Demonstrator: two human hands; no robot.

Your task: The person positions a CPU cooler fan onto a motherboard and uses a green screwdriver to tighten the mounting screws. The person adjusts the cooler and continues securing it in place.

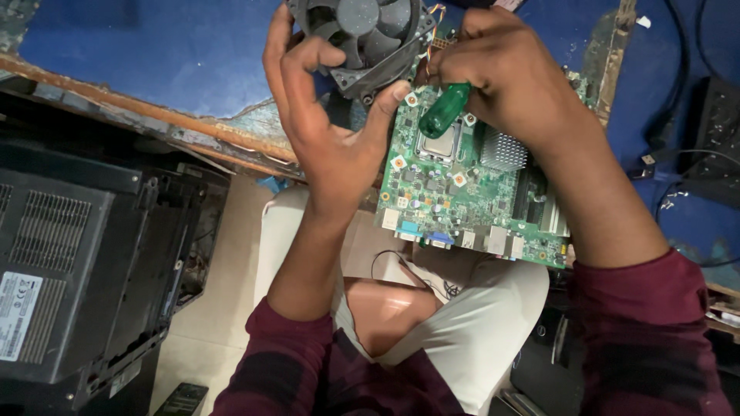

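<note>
Cooler fan: a black round cooling fan (361, 35) is being held at the top edge of the view, tilted, its blades facing the camera and its lower corner sitting just above the board's top left corner.
Left hand: the left hand (324, 127) is wrapping around the fan's left side, fingers curling over the frame and the thumb pressing up against its lower edge; the grip is closing on the fan.
Right hand: the right hand (505, 73) is closing in a narrow grip on a screwdriver, just to the right of the fan and over the board's upper part.
Screwdriver: the green translucent handle (445, 109) is sticking out below the right fist, slanting down and left toward the left thumb; its tip is hidden, so I cannot tell what it is touching.
Motherboard: a green motherboard (470, 192) is lying beneath both hands, partly over the table edge and the person's lap, with the bare processor socket (440, 144) showing just under the screwdriver handle and a small silver heatsink (502, 150) under the right wrist.
Ports: the connector row (462, 240) is facing the person, below the hands.
Table: a blue worktop (154, 54) with a worn edge is stretching left of the left hand.
Computer case: a black open case (85, 270) is standing well left of the left forearm.
Cables: black cables (686, 166) are lying right of the right forearm.
</note>
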